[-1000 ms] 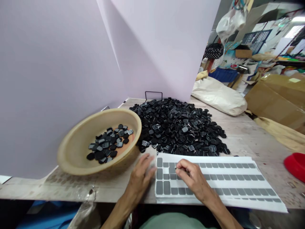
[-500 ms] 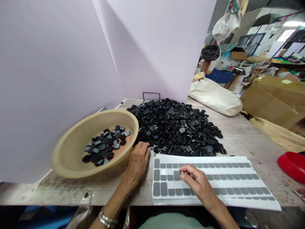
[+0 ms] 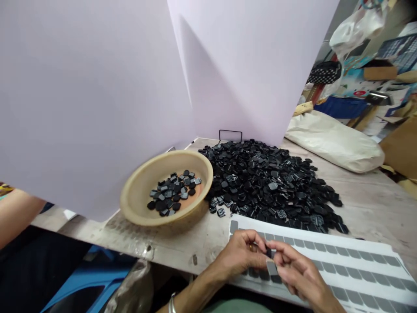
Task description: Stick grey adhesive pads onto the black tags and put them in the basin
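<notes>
Over the white sheet point(image 3: 329, 237) of grey stickers, my two hands meet. My left hand point(image 3: 243, 254) pinches a small black piece point(image 3: 269, 252) between thumb and fingers. My right hand point(image 3: 298, 271) is closed on a grey sticker point(image 3: 272, 268), its fingertips close beside the black piece. Behind the sheet spreads a large heap of black pieces point(image 3: 260, 182). At its left, a beige basin point(image 3: 130, 187) holds several black and grey pieces point(image 3: 169, 191).
A pale partition point(image 3: 97, 95) stands behind the basin. A black wire stand point(image 3: 230, 131) is behind the heap. A cream sack point(image 3: 339, 139) lies at the back right. At the far left another person's arm point(image 3: 19, 213) shows.
The view has turned left. My left hand has come from the heap's edge to the sheet and now holds a black piece. My right hand has lifted a grey sticker.
</notes>
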Demonstrator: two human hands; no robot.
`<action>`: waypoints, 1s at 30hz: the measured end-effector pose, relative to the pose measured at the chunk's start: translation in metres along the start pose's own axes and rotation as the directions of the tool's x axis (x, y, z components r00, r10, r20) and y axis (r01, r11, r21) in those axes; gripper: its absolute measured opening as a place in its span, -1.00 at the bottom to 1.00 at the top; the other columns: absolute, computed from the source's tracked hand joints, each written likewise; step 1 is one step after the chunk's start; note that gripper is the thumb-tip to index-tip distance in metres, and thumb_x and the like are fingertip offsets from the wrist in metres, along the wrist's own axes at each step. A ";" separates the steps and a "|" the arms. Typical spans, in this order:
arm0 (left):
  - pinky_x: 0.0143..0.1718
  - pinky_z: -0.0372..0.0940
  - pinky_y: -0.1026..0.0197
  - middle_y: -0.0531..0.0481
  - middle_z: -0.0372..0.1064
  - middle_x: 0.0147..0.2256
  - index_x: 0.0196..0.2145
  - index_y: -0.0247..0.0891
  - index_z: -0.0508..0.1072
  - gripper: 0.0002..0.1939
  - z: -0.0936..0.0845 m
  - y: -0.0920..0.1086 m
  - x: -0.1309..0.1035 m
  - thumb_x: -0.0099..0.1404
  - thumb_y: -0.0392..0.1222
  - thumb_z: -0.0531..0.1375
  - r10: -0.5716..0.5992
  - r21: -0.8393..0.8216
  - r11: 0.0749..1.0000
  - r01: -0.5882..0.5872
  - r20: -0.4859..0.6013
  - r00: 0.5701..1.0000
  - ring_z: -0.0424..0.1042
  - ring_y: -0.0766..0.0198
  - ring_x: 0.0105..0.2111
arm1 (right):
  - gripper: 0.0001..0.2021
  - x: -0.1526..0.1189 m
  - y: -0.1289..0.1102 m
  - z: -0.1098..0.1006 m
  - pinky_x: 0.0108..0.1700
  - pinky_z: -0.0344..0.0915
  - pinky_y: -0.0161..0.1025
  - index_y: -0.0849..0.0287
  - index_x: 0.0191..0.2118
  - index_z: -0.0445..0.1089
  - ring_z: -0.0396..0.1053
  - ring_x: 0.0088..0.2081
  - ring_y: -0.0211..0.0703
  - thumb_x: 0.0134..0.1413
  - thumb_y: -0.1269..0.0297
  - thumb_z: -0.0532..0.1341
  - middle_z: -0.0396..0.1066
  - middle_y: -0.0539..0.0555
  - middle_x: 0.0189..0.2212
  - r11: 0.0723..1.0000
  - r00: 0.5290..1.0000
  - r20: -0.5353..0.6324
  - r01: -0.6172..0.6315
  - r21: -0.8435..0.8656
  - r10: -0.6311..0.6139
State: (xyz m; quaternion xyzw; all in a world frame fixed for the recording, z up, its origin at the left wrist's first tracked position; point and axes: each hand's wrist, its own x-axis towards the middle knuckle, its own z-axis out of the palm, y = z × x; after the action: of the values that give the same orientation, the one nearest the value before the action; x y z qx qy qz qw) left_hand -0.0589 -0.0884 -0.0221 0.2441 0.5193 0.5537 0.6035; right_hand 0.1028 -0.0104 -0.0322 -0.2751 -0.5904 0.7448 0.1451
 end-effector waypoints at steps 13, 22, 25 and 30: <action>-0.67 0.06 0.41 0.14 0.28 -0.52 -0.21 -0.31 0.36 -0.53 0.002 0.001 -0.002 -0.07 -0.16 0.40 0.067 -0.019 0.998 -0.066 0.027 0.997 0.16 0.52 -0.68 | -0.58 -0.004 -0.007 -0.001 -0.51 0.05 -0.39 0.09 0.04 0.34 0.11 -0.50 -0.35 0.03 0.17 0.23 0.21 -0.04 -0.45 0.999 0.998 0.054 0.019 -0.031 -0.017; -0.67 0.09 0.44 0.09 0.36 -0.45 -0.23 -0.28 0.28 -0.56 0.005 -0.002 0.001 -0.03 -0.24 0.37 0.023 -0.098 0.995 -0.016 0.069 0.997 0.37 0.41 -0.62 | -0.74 -0.009 -0.014 -0.007 -0.26 0.24 -0.27 0.10 -0.03 0.35 0.30 -0.31 -0.21 0.21 0.24 0.07 0.34 0.04 -0.29 0.863 0.953 -0.146 0.167 -0.476 -0.265; -0.67 0.09 0.45 0.10 0.36 -0.49 -0.24 -0.28 0.25 -0.57 0.007 0.000 0.000 -0.02 -0.26 0.37 0.003 -0.143 0.990 0.010 0.090 0.996 0.37 0.41 -0.62 | -0.79 -0.006 -0.009 -0.005 -0.18 0.25 -0.25 0.10 -0.08 0.34 0.34 -0.22 -0.18 0.24 0.31 0.04 0.37 0.05 -0.26 0.695 0.875 -0.142 0.258 -0.671 -0.462; -0.68 0.11 0.45 0.09 0.36 -0.50 -0.24 -0.29 0.25 -0.55 0.010 0.002 -0.001 -0.03 -0.26 0.37 -0.011 -0.148 0.989 0.025 0.094 0.996 0.36 0.41 -0.63 | -0.80 -0.003 -0.007 0.002 -0.28 0.27 -0.26 0.14 -0.09 0.31 0.35 -0.29 -0.20 0.26 0.39 0.00 0.36 0.06 -0.30 0.563 0.829 -0.059 0.323 -0.761 -0.556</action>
State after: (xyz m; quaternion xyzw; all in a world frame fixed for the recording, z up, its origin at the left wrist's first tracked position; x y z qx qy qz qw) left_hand -0.0505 -0.0861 -0.0166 0.2190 0.4499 0.5736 0.6485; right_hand 0.1030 -0.0113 -0.0241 -0.2579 -0.8557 0.3396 0.2931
